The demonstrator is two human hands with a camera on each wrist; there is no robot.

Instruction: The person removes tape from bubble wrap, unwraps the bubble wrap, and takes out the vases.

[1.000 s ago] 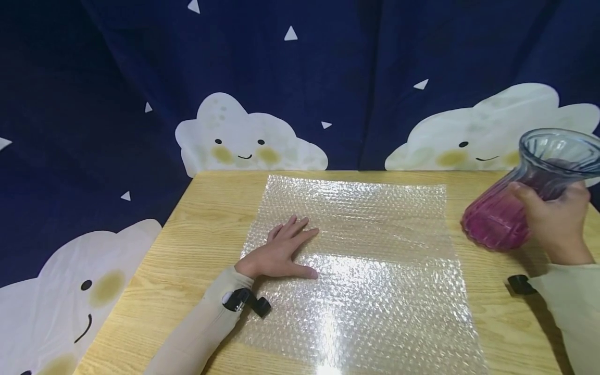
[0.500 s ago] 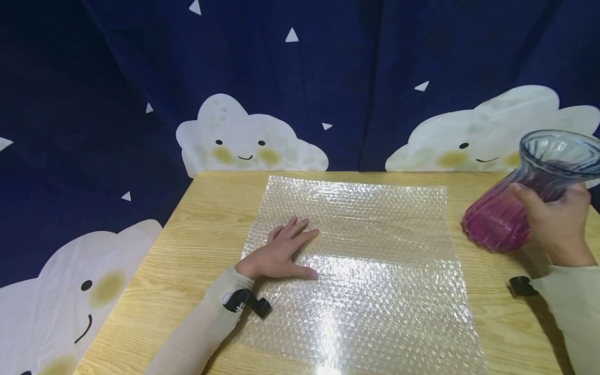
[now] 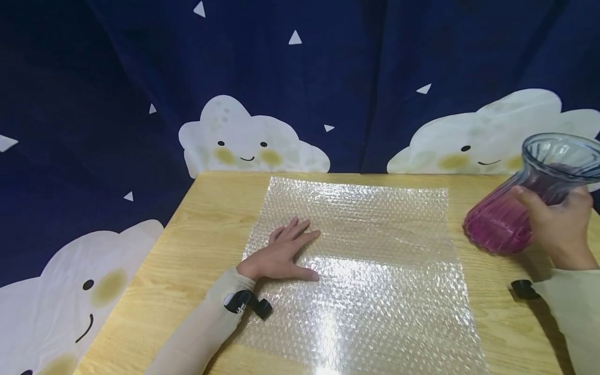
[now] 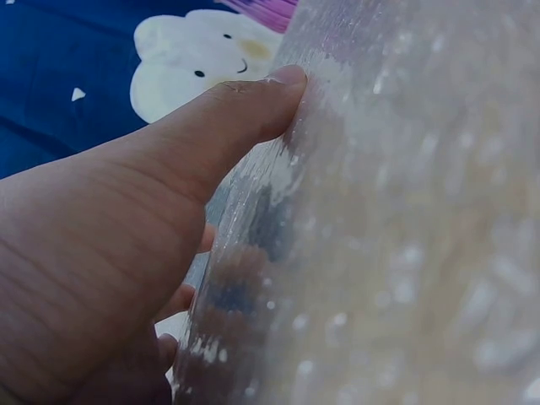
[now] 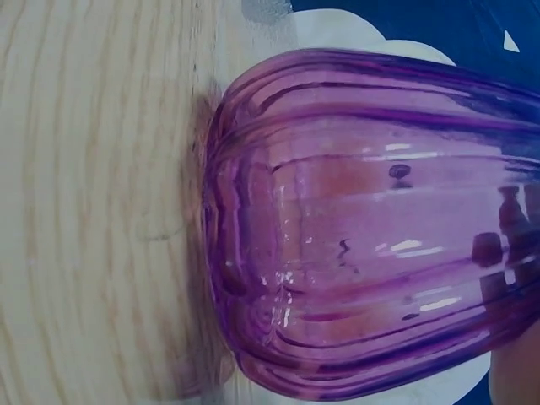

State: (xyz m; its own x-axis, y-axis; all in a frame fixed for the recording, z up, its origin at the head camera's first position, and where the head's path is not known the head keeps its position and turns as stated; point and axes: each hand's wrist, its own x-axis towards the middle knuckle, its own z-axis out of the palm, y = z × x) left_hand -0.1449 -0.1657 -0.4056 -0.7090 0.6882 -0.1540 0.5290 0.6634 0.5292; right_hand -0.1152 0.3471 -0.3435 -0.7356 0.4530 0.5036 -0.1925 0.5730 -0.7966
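A sheet of clear bubble wrap [image 3: 375, 297] lies spread over the middle of the table. On its left part rests my left hand [image 3: 276, 255], fingers spread and straight; the left wrist view shows the thumb [image 4: 253, 101] lying along the bubble wrap [image 4: 396, 253]. To the right of the sheet, my right hand [image 3: 562, 224] grips a ribbed glass vase [image 3: 501, 221] round its narrow part. The vase is pink-purple at the base and clear bluish at its flared rim. In the right wrist view the base of the vase [image 5: 337, 219] is right at the wooden surface.
The wooden table [image 3: 187, 245] shows bare grain left of the sheet and along its right side. Behind it hangs a dark blue curtain [image 3: 347, 67] printed with smiling white clouds and small triangles. A small black camera mount [image 3: 250, 303] is strapped on the left sleeve.
The whole head view has shifted slightly down and to the right. Both hands, the vase and the bubble wrap keep their places.
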